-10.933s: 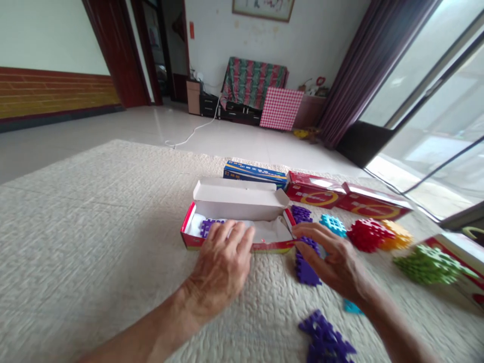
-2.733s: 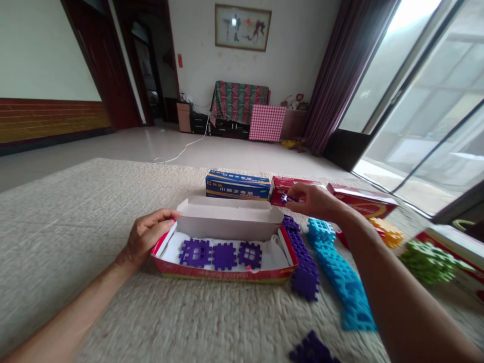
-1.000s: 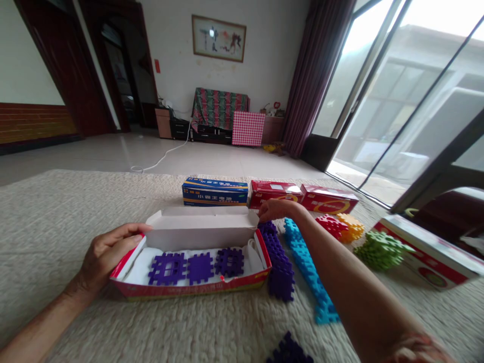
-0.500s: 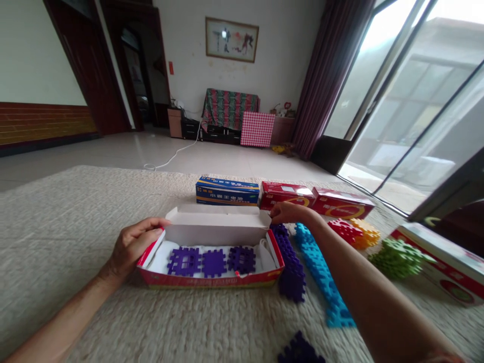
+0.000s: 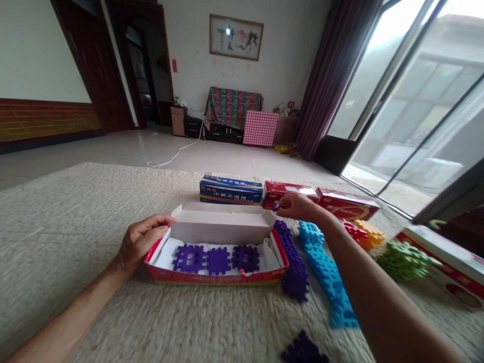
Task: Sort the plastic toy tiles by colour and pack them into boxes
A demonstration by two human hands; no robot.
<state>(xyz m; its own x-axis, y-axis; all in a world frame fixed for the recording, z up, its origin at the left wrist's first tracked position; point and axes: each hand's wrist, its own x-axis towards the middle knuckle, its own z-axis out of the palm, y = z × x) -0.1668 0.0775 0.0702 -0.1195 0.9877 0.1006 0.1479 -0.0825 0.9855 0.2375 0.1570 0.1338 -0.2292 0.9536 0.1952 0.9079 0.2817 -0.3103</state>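
An open red cardboard box (image 5: 212, 279) lies on the mat with its white lid flap raised at the back. Inside, on white lining, three flat purple interlocking tiles (image 5: 218, 260) lie side by side. My left hand (image 5: 141, 242) grips the box's left end, thumb toward the rim. Beyond the box's right back corner, my right hand (image 5: 297, 205) pinches a small purple piece (image 5: 276, 206), mostly covered by the fingers. Below that hand runs a row of purple tiles (image 5: 295, 272), stacked along the box's right side.
Light-blue tiles (image 5: 328, 277) form a row under my right forearm. Red tiles (image 5: 353, 229), yellow tiles (image 5: 372, 234) and green tiles (image 5: 404, 259) sit farther right by a white-and-red box (image 5: 449, 262). A blue box (image 5: 230, 190) and two red boxes (image 5: 348, 203) stand behind. One dark purple tile (image 5: 304, 348) lies in front.
My right hand has risen from the box's right flap, and a small purple piece now shows at its fingertips. My left hand stays on the box. The view has shifted slightly.
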